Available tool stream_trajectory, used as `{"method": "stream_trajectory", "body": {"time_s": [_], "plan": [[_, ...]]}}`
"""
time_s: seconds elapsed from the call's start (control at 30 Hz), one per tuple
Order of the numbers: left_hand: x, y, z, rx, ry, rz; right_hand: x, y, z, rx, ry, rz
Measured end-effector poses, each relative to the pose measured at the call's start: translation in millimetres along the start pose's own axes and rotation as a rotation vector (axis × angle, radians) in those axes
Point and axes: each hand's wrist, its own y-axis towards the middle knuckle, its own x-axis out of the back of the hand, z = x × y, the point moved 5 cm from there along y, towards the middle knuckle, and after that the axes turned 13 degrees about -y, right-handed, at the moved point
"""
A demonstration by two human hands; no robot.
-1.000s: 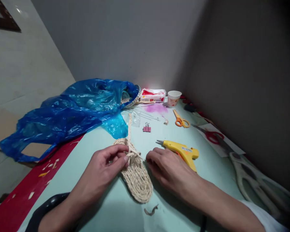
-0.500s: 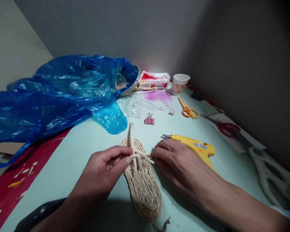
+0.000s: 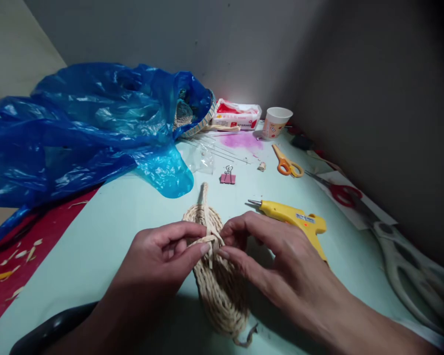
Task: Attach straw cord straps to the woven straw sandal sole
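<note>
A small woven straw sandal sole (image 3: 218,291) lies on the pale green table (image 3: 107,231), toe end pointing away from me. Thin straw strips (image 3: 209,240) cross its upper part. My left hand (image 3: 159,261) pinches the strips from the left with thumb and fingertips pressed together. From the right, my right hand (image 3: 277,261) pinches the same strips, its fingers curled over the sole's edge. Both hands meet at the middle of the sole. A yellow glue gun (image 3: 292,219) lies just behind my right hand.
A crumpled blue plastic bag (image 3: 85,123) covers the left back. Orange scissors (image 3: 286,165), red scissors (image 3: 340,192), large white shears (image 3: 407,266), a pink binder clip (image 3: 227,176), a paper cup (image 3: 276,122) and a tissue pack (image 3: 237,114) lie around. A red strip (image 3: 29,241) edges the left.
My right hand has moved left onto the sole and closed on the straw strips beside my left hand. The camera has tilted down and closer.
</note>
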Motion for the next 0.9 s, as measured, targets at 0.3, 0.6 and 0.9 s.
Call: {"method": "stream_trajectory", "body": {"time_s": [0.3,0.6,0.9], "plan": [[-6,-3,6,0.155,-0.196,0.061,0,-6,7,0.103,-0.015,-0.105],[-3,-6,2,0.153,-0.061,0.009,4,-14,19,0.275,-0.212,-0.235],[-7,-5,3,0.167,-0.164,0.078,-3,-16,32,0.536,-0.566,-0.315]]}}
